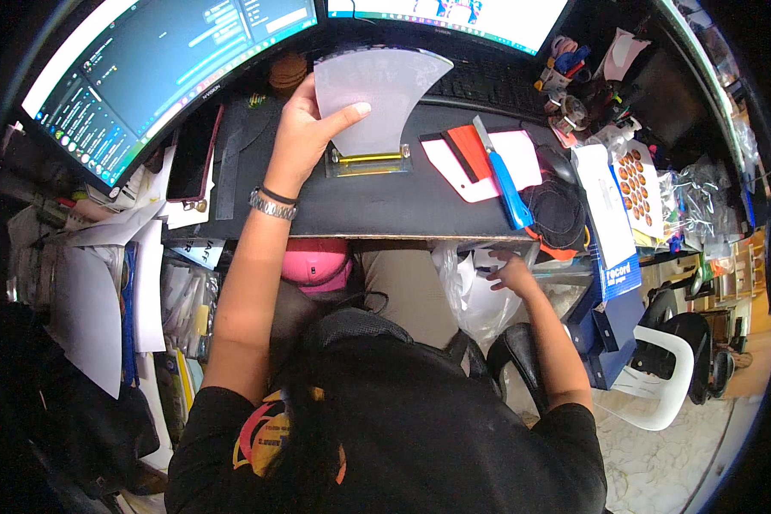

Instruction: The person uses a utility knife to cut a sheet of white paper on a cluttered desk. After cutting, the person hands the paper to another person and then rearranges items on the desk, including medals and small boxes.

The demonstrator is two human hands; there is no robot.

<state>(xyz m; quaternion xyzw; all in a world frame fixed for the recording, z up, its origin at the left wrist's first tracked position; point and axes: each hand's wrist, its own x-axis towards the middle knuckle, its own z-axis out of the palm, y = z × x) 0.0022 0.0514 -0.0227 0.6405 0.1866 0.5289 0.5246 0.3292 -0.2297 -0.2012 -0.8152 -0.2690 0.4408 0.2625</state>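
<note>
My left hand (315, 132) grips a pale translucent panel (385, 90) with a curved top edge, thumb on its face. The panel's narrow lower end meets a clear base with a yellow strip (369, 159) on the black desk. My right hand (513, 273) is below the desk's front edge, fingers spread over a clear plastic bag (482, 302) with white paper pieces in it; nothing shows in its grasp. On the desk to the right, a blue-handled utility knife (509, 186) lies across a white card (450, 168) and red strips (468, 151).
Two monitors (212, 93) and a keyboard (488, 83) line the back. A phone (194, 154) and a clear ruler (229, 173) lie at left. A black mouse (554, 164), a blue-and-white record book (619, 273) and plastic packets (700, 199) crowd the right. Papers (90, 308) stand at lower left.
</note>
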